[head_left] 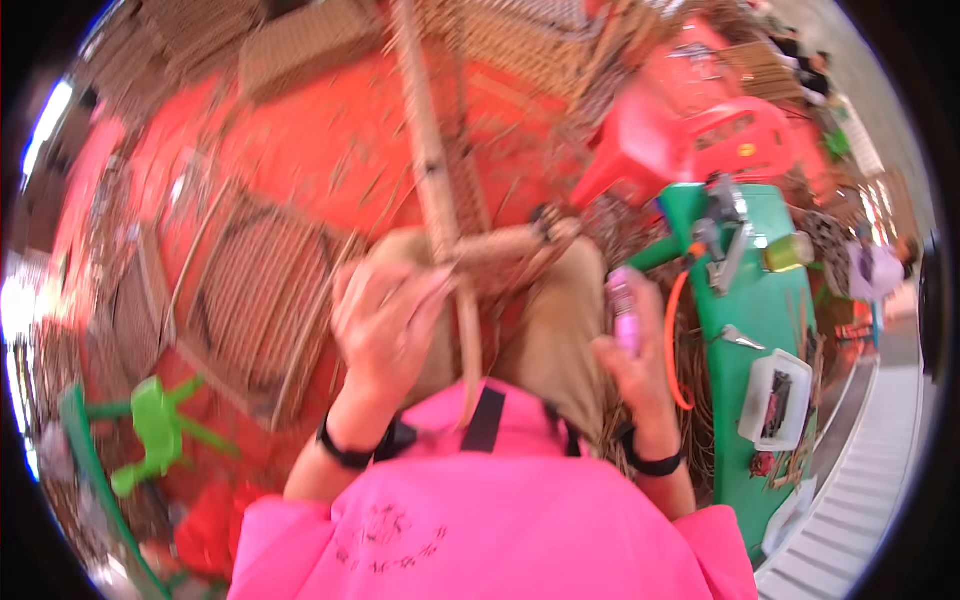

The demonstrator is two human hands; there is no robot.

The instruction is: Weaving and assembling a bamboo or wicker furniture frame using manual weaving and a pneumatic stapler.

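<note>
A rattan-wrapped frame (425,150) rests across my lap, its long pole running away from me and a shorter bar branching right at a joint. From that joint a flat tan strip (469,350) hangs toward my pink top. My left hand (385,310) is just left of the joint, fingers drawn together in a pinch; blur hides what is between them. Apart from the frame, over my right thigh, my right hand (640,350) is closed around a small pink-purple cylindrical object (625,312), whose kind I cannot make out.
Right of me stands a green bench (735,400) with a metal tool (728,235), a yellow-green roll (788,252) and a white tray (757,395). A red plastic chair (690,140) is beyond it. Woven panels (265,290) and a small green stool (158,430) are at left.
</note>
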